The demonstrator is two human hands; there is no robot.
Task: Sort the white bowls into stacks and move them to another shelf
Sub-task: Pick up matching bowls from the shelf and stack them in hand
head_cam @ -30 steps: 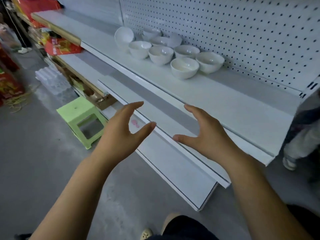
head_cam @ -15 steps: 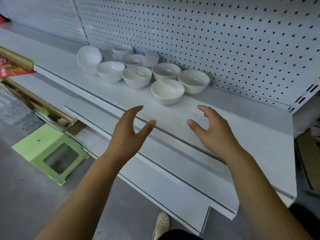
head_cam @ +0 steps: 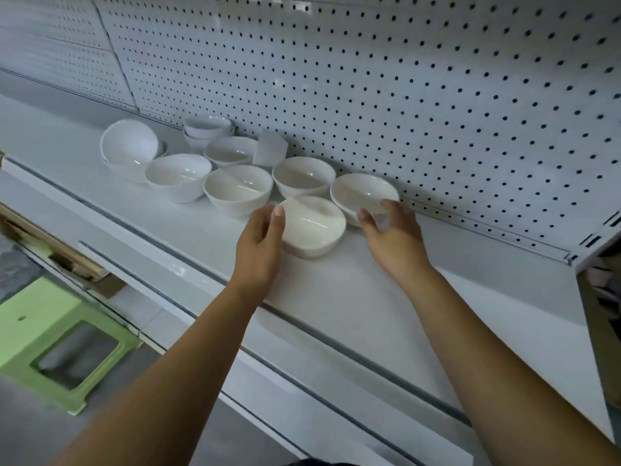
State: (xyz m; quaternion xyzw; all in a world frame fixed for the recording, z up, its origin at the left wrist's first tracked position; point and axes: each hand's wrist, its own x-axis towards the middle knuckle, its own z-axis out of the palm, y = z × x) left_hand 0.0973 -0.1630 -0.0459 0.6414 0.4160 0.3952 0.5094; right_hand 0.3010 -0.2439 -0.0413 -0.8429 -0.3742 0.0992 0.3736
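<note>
Several white bowls stand on the white top shelf against the pegboard. My left hand grips the left side of the nearest bowl, thumb over its rim; the fingers are hidden behind the hand. My right hand pinches the near wall of the rightmost bowl between thumb and forefinger. Both bowls sit upright on the shelf, touching each other. Behind them are single bowls, a short stack and a tilted bowl.
A white card leans among the back bowls. Two lower shelves jut out below the top one. A green plastic stool stands on the floor at the left. A shelf end panel closes the right side.
Both hands have reached forward from over the shelf edge to the bowls and closed on the two nearest ones. The view has moved closer to the shelf.
</note>
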